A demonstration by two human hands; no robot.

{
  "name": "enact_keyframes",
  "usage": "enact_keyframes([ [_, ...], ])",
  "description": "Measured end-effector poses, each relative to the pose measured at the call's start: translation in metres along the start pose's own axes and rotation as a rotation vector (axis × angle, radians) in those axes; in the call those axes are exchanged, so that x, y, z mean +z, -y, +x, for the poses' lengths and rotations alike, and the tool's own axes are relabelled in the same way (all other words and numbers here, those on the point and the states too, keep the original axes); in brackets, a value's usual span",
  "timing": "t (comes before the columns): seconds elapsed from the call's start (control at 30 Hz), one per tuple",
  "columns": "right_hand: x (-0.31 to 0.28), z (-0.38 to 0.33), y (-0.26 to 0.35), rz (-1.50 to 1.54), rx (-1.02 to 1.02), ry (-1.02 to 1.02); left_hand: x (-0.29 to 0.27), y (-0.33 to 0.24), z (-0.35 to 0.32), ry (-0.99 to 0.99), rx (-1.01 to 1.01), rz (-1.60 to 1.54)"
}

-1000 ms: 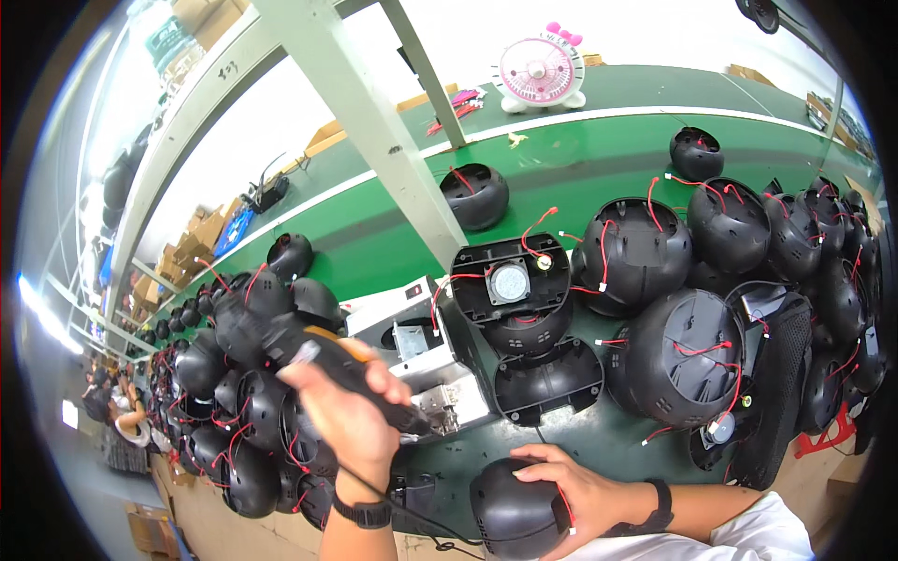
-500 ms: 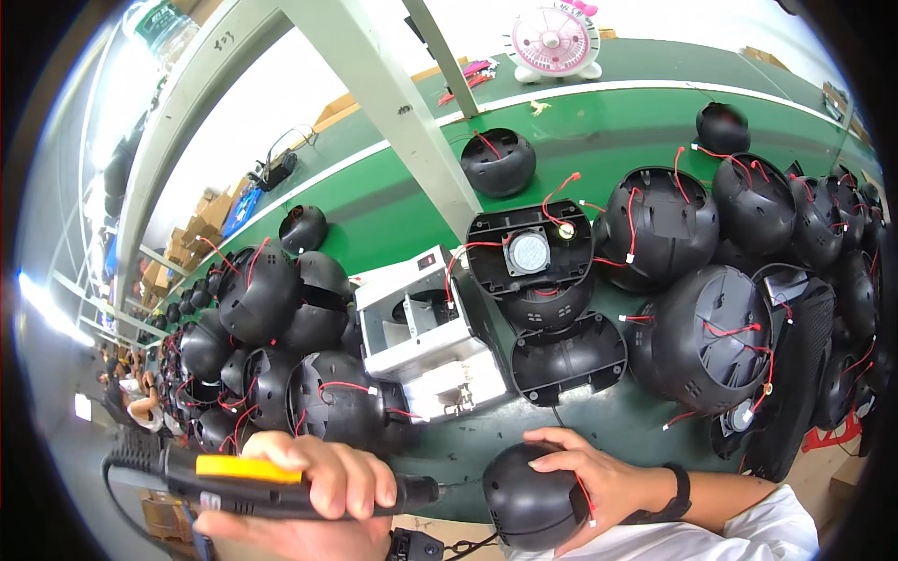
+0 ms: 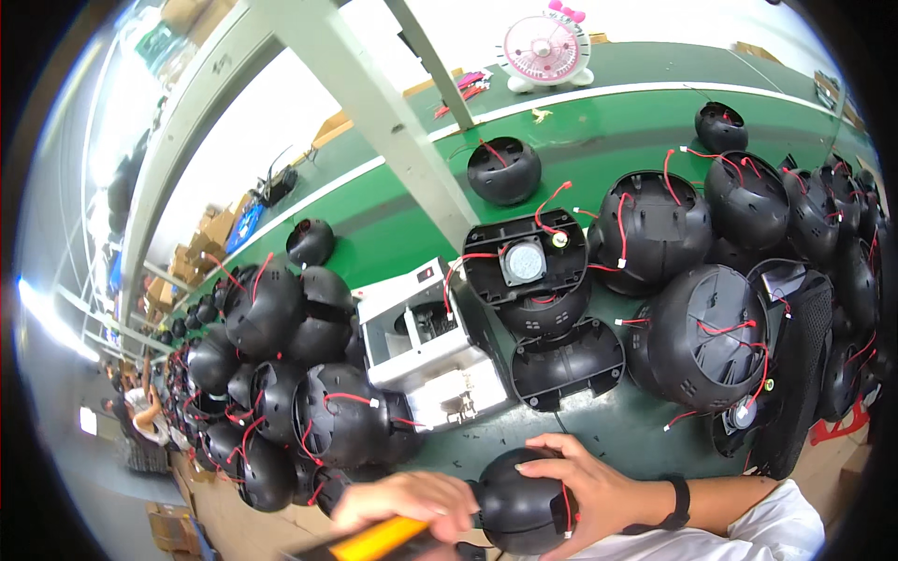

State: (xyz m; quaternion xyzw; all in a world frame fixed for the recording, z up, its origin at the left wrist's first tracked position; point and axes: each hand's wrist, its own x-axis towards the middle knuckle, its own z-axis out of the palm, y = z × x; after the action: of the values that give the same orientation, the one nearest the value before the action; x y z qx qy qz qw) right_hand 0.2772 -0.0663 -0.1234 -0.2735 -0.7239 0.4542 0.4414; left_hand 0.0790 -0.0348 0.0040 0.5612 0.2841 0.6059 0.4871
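Note:
My right hand (image 3: 589,491), with a black band at the wrist, steadies a round black plastic shell (image 3: 519,505) at the lower middle, fingers and thumb over its right side. A red wire hangs from that shell. Close against the shell's left side, my left hand (image 3: 412,505) is wrapped round a black electric screwdriver (image 3: 379,539) with a yellow strip; it is smeared by motion. The screwdriver's tip is hidden. Just beyond lies an opened black half shell (image 3: 569,363), and behind it a shell holding a small speaker (image 3: 526,262).
A white box-shaped device (image 3: 430,346) with a switch stands left of centre. Black shells with red wires crowd the left (image 3: 262,304) and right (image 3: 702,337). A grey post (image 3: 374,112) rises from the bench. A pink and white fan (image 3: 544,49) stands at the back.
The screwdriver has swung from lying level to a slant, its body dropping toward the lower edge. My left hand has moved right, up to the shell. My right hand keeps its hold.

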Motion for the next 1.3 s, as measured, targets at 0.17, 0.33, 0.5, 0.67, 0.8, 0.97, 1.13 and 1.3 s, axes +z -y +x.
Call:
enact_keyframes([
  [0.17, 0.010, 0.006, 0.005, 0.018, 0.060, -0.083, -0.010, 0.023, -0.021, -0.107, 0.155, 0.120],
  [0.33, 0.004, 0.007, 0.001, 0.042, 0.063, -0.073, -0.019, 0.015, 0.016, 0.312, 0.084, 0.056],
  [0.5, -0.001, 0.014, 0.007, 0.049, 0.092, 0.006, -0.035, 0.016, 0.049, 0.657, -0.035, -0.294],
  [0.67, 0.000, 0.011, 0.005, 0.054, 0.073, -0.003, -0.037, 0.010, 0.056, 0.042, 0.230, -0.049],
  [0.8, 0.001, 0.003, -0.005, 0.035, 0.035, -0.043, -0.043, 0.060, 0.074, -0.234, 0.004, -0.009],
  [0.97, 0.002, 0.004, -0.005, 0.054, 0.080, -0.054, -0.044, 0.051, 0.061, -0.236, -0.007, -0.089],
  [1.13, 0.003, 0.004, -0.006, 0.060, 0.065, -0.065, -0.039, 0.040, 0.058, -0.166, 0.048, -0.057],
  [1.3, 0.005, 0.003, -0.004, 0.054, 0.041, -0.051, -0.045, 0.042, 0.068, -0.229, 0.182, -0.002],
])
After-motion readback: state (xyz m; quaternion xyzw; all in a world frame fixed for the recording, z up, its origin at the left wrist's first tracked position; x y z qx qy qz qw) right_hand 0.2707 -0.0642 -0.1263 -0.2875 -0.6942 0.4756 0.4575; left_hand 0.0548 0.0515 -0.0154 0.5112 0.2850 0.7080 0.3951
